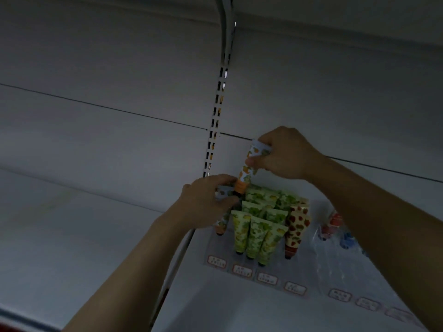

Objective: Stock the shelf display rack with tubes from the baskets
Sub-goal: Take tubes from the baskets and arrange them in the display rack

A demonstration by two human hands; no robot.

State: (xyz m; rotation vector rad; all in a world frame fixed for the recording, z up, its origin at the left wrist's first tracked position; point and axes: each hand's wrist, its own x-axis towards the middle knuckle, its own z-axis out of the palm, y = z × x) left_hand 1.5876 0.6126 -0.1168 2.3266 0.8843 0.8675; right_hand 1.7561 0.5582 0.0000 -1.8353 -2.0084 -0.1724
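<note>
Placing step: my right hand [285, 154] pinches an orange tube [249, 166] cap-down above the rack [217, 250], left column; my left hand [206, 202] grips a second tube [221, 221] there. Next I should lower it straight in

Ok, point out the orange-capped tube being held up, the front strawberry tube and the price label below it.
orange-capped tube [246, 173]: head view, printed body above the cap.
front strawberry tube [296, 230]: head view, middle of its body.
price label [295, 288]: head view, centre of the label.
</note>
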